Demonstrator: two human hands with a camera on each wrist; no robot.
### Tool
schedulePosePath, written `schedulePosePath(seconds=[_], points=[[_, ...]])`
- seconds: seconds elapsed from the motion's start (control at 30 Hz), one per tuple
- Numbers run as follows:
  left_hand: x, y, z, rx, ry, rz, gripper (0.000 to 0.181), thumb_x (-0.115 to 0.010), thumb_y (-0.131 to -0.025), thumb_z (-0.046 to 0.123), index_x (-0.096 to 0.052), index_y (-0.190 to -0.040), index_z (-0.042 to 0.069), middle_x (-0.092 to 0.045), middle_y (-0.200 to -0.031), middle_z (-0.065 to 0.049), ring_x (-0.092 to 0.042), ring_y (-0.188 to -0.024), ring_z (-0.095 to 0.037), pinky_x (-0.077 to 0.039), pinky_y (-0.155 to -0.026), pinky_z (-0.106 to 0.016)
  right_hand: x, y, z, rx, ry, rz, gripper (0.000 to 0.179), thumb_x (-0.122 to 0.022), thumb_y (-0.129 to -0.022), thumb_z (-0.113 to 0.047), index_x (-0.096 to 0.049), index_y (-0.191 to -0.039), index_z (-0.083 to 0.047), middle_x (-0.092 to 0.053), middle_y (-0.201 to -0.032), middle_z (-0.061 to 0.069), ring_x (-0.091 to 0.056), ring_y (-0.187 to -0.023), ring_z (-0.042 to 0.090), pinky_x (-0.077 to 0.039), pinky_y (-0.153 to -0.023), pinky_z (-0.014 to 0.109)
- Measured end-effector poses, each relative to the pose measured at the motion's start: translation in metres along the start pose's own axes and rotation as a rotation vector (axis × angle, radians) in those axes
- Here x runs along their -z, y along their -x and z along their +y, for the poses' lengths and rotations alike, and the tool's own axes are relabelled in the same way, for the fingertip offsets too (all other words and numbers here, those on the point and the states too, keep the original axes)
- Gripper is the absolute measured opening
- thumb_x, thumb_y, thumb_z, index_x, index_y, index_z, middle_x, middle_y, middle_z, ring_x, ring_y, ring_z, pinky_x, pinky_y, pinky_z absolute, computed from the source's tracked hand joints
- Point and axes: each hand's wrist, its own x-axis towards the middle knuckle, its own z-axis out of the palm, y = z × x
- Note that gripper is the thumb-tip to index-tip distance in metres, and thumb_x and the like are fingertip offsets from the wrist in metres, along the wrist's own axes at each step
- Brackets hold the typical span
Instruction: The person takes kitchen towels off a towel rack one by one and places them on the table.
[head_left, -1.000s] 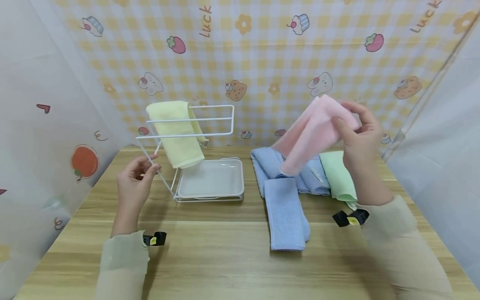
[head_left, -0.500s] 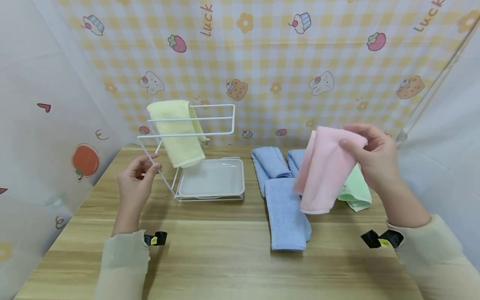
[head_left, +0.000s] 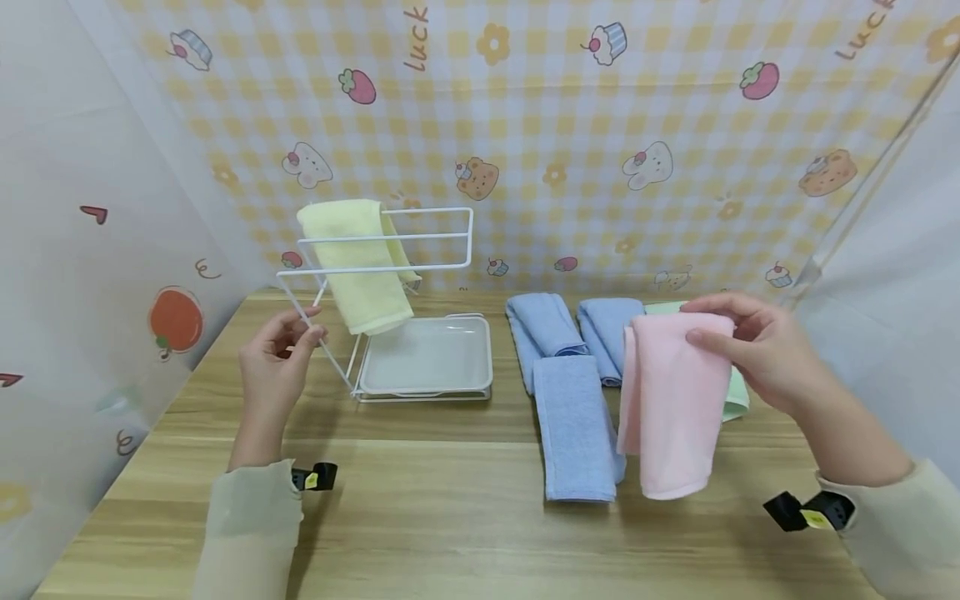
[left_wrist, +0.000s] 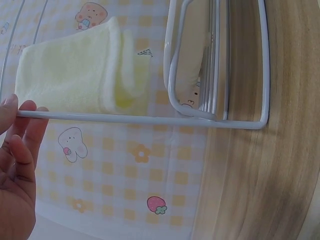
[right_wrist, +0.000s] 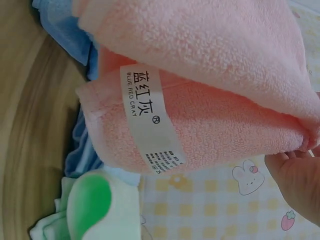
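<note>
My left hand (head_left: 273,367) pinches a slanted side wire of the white wire rack (head_left: 435,267); the left wrist view shows thumb and fingertips on that wire (left_wrist: 125,119). Over the rack's top bars drapes a folded yellow towel (head_left: 352,292). On the right, my right hand (head_left: 772,354) holds a folded pink towel (head_left: 678,408) by its upper corner, thumb in front and fingers behind. The pink towel hangs down in front of a green towel (head_left: 737,398), hiding most of it. In the right wrist view a white label (right_wrist: 145,115) shows on the pink fabric.
A shallow white tray (head_left: 423,354) sits in the rack's base. Right of it lie folded blue towels: one in front (head_left: 577,429), one behind it (head_left: 546,323) and another beside that (head_left: 606,329). A patterned curtain (head_left: 540,125) closes off the back of the wooden table (head_left: 450,533).
My right hand has moved down and to the right with the pink towel, which now hangs straighter and lower, clear of the left blue towels. The left hand and rack have stayed put.
</note>
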Motion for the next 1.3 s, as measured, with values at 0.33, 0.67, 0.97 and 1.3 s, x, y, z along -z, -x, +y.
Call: schedulePosePath(seconds=[0.33, 0.67, 0.97, 1.3], points=[[-0.001, 0.000, -0.002, 0.005, 0.001, 0.005, 0.020, -0.070, -0.090, 0.001, -0.070, -0.109, -0.005, -0.063, -0.072, 0.031, -0.059, -0.065, 0.007, -0.040, -0.051, -0.008, 0.003, 0.015, 0.008, -0.025, 0.082, -0.168, 0.037, -0.055, -0.090, 0.018, -0.070, -0.113, -0.008, -0.072, -0.098, -0.002, -0.070, -0.075, 0.010, -0.058, -0.057, 0.029], [0.001, 0.001, -0.002, 0.013, -0.005, 0.005, 0.020, -0.070, -0.091, 0.004, -0.071, -0.110, -0.003, -0.063, -0.073, 0.031, -0.060, -0.066, 0.004, -0.041, -0.052, -0.009, 0.005, 0.018, 0.022, -0.148, 0.003, -0.335, 0.042, -0.049, -0.096, 0.014, -0.066, -0.121, -0.015, -0.075, -0.094, 0.000, -0.072, -0.074, 0.012, -0.058, -0.057, 0.031], [0.000, -0.001, -0.005, 0.005, -0.008, 0.002, 0.020, -0.070, -0.091, 0.005, -0.072, -0.110, -0.001, -0.062, -0.073, 0.031, -0.059, -0.066, 0.005, -0.041, -0.052, -0.009, 0.008, 0.008, 0.047, -0.265, 0.117, -0.198, 0.029, -0.058, -0.097, 0.002, -0.069, -0.112, -0.020, -0.072, -0.094, -0.006, -0.069, -0.072, 0.009, -0.058, -0.059, 0.029], [-0.001, -0.001, -0.004, 0.017, -0.008, 0.005, 0.020, -0.070, -0.091, 0.005, -0.071, -0.110, -0.001, -0.062, -0.074, 0.032, -0.059, -0.066, 0.005, -0.041, -0.052, -0.009, 0.009, -0.003, 0.070, -0.328, 0.319, -0.040, 0.019, -0.068, -0.095, -0.014, -0.070, -0.111, -0.023, -0.065, -0.098, -0.016, -0.062, -0.075, 0.005, -0.055, -0.061, 0.027]])
